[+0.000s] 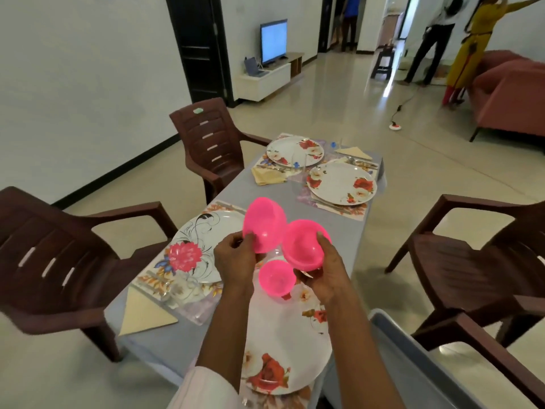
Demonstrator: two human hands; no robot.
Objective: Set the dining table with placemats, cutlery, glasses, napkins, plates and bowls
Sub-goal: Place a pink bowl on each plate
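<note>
Holding, left hand (234, 258): it pinches the rim of the first pink bowl (265, 222), which is tilted on its side above the table.
Right hand (327, 270): it grips the second pink bowl (303, 246), with the thumb over the rim and the opening turned to the camera.
Third pink bowl (277, 278): it is between and below both hands, over the near plate (283, 349); I cannot tell if something holds it.
Left plate (206, 231): white with a pink flower, on a floral placemat (153, 278); a cream folded napkin (144, 317) lies just beside.
Far end: the far-left plate (295, 150) and the far-right plate (342, 181) have red flowers and lie on placemats.
Table (259, 190): it is covered in grey-blue.
Around: a brown plastic chair (206, 137) stands at the left.
</note>
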